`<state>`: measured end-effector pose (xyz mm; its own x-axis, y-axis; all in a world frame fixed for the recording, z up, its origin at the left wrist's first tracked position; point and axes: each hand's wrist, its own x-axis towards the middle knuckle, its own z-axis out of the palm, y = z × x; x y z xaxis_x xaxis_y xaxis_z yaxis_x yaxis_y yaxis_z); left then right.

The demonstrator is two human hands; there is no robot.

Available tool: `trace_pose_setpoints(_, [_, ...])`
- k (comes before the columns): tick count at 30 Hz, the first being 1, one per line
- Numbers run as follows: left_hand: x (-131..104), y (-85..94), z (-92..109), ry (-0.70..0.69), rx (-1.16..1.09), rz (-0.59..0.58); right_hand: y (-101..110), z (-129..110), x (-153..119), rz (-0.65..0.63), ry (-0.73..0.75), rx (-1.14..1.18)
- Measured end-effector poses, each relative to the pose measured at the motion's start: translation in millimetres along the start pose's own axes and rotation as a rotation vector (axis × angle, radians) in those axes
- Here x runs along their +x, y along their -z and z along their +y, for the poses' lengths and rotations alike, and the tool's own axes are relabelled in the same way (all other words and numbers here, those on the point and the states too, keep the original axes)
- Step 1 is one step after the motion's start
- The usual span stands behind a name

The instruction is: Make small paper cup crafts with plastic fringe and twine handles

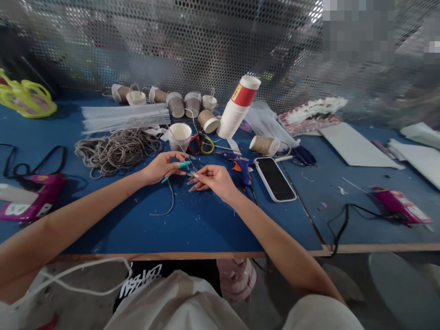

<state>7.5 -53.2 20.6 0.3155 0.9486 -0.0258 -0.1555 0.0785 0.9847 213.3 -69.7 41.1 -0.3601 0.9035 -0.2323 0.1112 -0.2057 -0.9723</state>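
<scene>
Left grip [167, 167] and right grip [211, 178] both pinch thin grey cord [173, 200], its loose tail on the worktop [206, 231] near me, and I judge the work partway: several wrapped cups [176, 105] sit beyond, while the white cup [179, 139] and cup stack [234, 114] look bare.

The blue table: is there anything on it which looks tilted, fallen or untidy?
Yes. The stack of paper cups leans rightward, though the wide lens may exaggerate this. A brown-wrapped cup lies on its side just beyond the phone, and grey cord is heaped in a tangle.
</scene>
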Motion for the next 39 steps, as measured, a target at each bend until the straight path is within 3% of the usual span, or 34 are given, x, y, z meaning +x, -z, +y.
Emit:
trace_pose_setpoints(10, [-1, 3.3, -10, -0.276, 0.465, -0.063, -5, 5, 1, 0.035, 0.052, -0.028])
trace_pose_setpoints(21, [1, 3.4, -12, -0.343, 0.470, -0.011, -4, 6, 1, 0.139, 0.149, -0.103])
trace_pose_setpoints(27, [0, 4.0, -14, -0.423, 0.580, 0.062, -2, 6, 2, 0.164, 0.181, -0.155])
trace_pose_setpoints(30, [-2, 3.4, -14, -0.601, 0.765, 0.195, -1, 5, 0, 0.178, 0.207, -0.186])
trace_pose_setpoints(36, [-8, 5.2, -11, -1.062, 1.361, 0.406, -1, 4, -4, 0.206, 0.307, -0.276])
trace_pose_setpoints(39, [-9, 9.4, -11, -1.156, 1.507, 0.524, -1, 5, -5, 0.220, 0.340, -0.341])
